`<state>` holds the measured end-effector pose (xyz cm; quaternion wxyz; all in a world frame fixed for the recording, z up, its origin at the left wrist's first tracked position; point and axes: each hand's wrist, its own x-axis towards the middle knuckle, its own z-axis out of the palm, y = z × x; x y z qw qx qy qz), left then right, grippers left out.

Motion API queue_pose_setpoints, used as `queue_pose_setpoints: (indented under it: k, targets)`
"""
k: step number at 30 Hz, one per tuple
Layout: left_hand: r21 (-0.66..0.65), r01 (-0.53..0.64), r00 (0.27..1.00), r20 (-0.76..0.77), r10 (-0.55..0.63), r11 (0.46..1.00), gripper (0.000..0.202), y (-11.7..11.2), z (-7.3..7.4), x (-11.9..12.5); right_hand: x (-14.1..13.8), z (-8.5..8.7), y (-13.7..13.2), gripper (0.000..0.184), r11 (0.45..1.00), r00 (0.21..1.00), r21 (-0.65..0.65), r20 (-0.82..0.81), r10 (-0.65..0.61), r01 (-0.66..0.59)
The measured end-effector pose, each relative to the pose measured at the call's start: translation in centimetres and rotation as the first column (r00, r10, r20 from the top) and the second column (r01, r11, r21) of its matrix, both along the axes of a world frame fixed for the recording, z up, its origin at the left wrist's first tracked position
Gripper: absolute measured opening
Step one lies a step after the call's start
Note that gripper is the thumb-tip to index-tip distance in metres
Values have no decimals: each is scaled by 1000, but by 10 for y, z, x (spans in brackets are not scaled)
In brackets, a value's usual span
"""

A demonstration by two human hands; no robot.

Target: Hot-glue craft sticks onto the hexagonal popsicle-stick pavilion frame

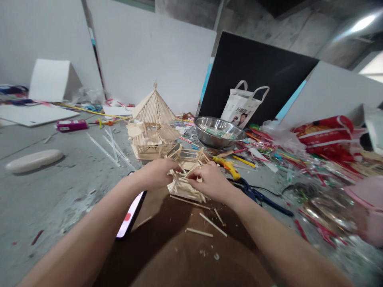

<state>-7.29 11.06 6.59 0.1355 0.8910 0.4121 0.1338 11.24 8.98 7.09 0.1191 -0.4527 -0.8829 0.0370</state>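
A small frame of thin wooden sticks (184, 187) stands at the far edge of a brown board (185, 247). My left hand (157, 173) is closed on the frame's left side. My right hand (209, 179) pinches its top right, fingers curled together. Behind the frame stands another open stick frame (189, 156). Further back rises a finished stick pavilion (152, 123) with a pointed roof. Several loose sticks (206, 223) lie on the board in front of my hands.
A phone (131, 215) lies at the board's left edge. A steel bowl (219, 131), a yellow tool (229, 166), blue-handled scissors (260, 197), a white bag (243, 105) and many coloured wrappers (299, 163) crowd the right. A white oval object (32, 160) and clear rods (110, 149) lie left.
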Motion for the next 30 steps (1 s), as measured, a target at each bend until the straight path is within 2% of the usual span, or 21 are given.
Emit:
queue_pose_setpoints:
  k: [7,26,30]
  targets:
    - [-4,38,999,-35,-38,999,38,-1,1,-1,0,-1,0,16,1000,1000,16,-2,-5,5]
    - [-2,2,998,-64,-2,1000,30,-4,2,0,4,-2,0,15,999,1000,39,1,-2,2]
    - [48,-36,996,-82,39,998,32,-6,1,2,4,-2,1,15,999,1000,36,-2,6,-5]
